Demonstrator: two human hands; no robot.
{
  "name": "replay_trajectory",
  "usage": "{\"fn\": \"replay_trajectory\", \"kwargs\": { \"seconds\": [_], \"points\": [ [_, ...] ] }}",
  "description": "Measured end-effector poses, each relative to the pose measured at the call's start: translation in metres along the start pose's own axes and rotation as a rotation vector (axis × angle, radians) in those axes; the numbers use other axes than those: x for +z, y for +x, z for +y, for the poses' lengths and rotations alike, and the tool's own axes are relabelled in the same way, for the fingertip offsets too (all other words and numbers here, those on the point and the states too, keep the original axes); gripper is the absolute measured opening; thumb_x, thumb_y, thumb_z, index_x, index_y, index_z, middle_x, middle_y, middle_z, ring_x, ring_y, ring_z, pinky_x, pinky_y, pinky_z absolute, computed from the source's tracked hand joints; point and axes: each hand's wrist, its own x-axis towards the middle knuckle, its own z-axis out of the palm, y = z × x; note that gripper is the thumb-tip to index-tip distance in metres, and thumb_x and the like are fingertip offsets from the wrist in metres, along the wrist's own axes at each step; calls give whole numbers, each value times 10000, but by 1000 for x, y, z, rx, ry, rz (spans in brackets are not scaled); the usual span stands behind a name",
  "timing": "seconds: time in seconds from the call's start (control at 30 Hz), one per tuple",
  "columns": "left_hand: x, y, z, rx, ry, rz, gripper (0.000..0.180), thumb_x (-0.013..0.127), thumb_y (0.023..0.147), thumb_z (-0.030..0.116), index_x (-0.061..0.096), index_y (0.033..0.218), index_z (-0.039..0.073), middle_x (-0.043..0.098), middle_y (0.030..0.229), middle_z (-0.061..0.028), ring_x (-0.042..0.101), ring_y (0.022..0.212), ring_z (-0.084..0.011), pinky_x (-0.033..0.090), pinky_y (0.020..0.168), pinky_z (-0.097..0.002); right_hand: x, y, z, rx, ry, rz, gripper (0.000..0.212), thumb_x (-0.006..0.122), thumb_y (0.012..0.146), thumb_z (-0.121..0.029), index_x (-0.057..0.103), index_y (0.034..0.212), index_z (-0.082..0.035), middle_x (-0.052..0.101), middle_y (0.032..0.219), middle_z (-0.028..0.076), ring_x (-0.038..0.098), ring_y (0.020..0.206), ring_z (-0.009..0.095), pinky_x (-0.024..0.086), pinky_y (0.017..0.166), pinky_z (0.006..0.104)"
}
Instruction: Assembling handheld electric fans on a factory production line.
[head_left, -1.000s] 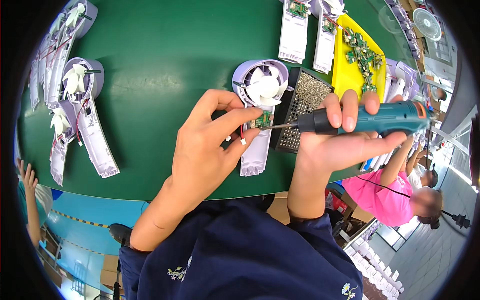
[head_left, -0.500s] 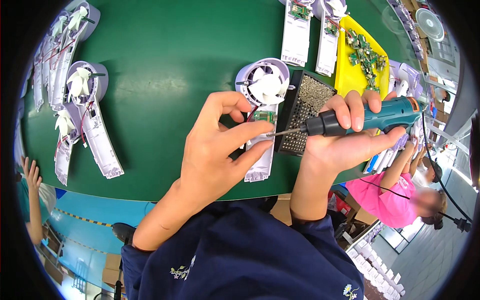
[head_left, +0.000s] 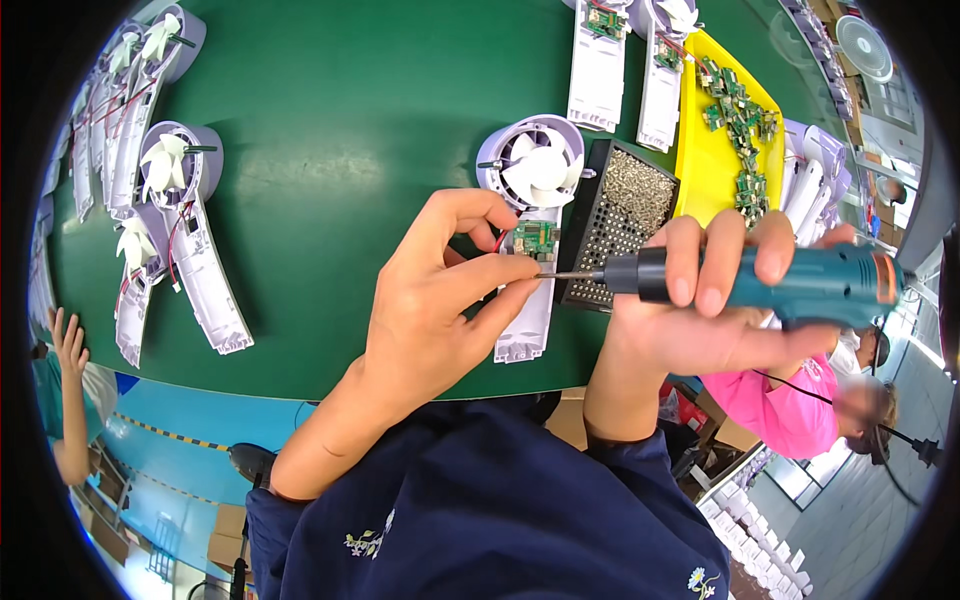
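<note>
Fan housings (head_left: 175, 215) are seen stacked at the far left of the green table (head_left: 340, 110), white blades up, untouched. Moving right, the left hand (head_left: 440, 300) is now set lower and closer on the work than a second ago: thumb and forefinger are pinched together at the edge of the small green circuit board (head_left: 536, 238), with the forefinger arched over the red wires. The board is seated in the white handheld fan body (head_left: 530, 250), just below its round fan head, and it lies right at the left fingertips (head_left: 520, 268), touching or nearly so. The screwdriver bit (head_left: 570, 274) has been brought in level from the right, and its tip is now met by the pinching fingers at the board's lower edge, where half a second back it was angled slightly higher. By the look of it, a screw is being steadied for driving, though the screw itself is too small to be made out. Further right, the black tray of screws (head_left: 625, 215) sits just beside the fan body. The right hand (head_left: 700, 320) is clenched around the teal electric screwdriver (head_left: 800, 285), three fingers wrapped over the barrel. Beyond, a yellow tray (head_left: 725, 165) of spare boards is lying against the black one.
</note>
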Motion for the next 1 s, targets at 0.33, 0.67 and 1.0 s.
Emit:
{"fn": "replay_trajectory", "kwargs": {
  "seconds": [0.33, 0.67, 1.0],
  "points": [
    [1, 3, 1, -15, 55, -17, 322, 816, 666, -74, 752, 963, 35, 558, 1165, -93, 601, 857, -131, 495, 562, -224, 19, 2, -12, -158, -208, -248, 716, 620, 919, -587, 352, 1473, -221, 547, 978, 66, 504, 534, 164, 441, 458, 317],
    [-1, 1, 2, -102, 16, -10, 244, 794, 718, -56, 726, 937, 30, 559, 1017, -68, 658, 811, -182, 527, 599, -298, 15, -4, 0, -188, -242, -318, 791, 551, 925, -661, 201, 1531, -292, 542, 1032, 103, 518, 542, 201, 430, 456, 327],
    [-8, 3, -1, -114, -2, -46, 256, 788, 742, -65, 747, 970, 45, 614, 1088, -85, 647, 782, -136, 517, 576, -240, 24, -12, 8, -213, -330, -409, 817, 590, 920, -611, 156, 1561, -351, 543, 1015, 106, 477, 519, 230, 436, 452, 379]
  ]
}}
